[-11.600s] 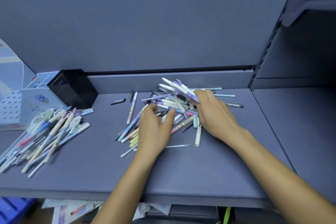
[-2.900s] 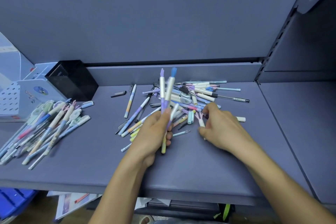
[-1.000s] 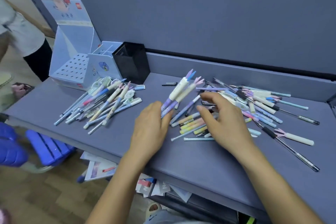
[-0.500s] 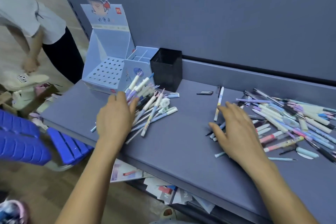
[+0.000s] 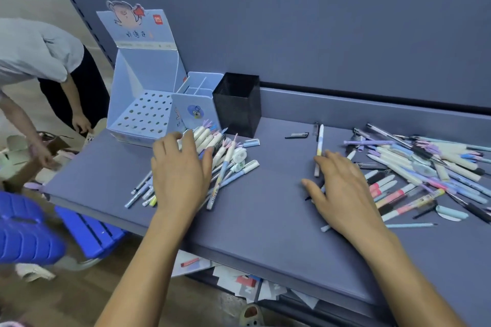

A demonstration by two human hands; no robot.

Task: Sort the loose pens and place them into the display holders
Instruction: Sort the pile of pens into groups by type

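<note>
Head view: left hand [image 5: 180, 175] holds cream pens [image 5: 204, 137] in its grip over the sorted pile [image 5: 233, 167] near the left edge of the shelf [image 5: 265, 220], before the display holder [image 5: 143, 114]; right hand [image 5: 342, 188], grip open, touches loose pens [image 5: 414, 164].

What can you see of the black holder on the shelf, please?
The black holder is a tall, square-sided cup with an open top, of dark, finely textured material, perhaps mesh. It stands upright at the back of the grey shelf, close against the pale blue display box. No pens show above its rim.
</note>
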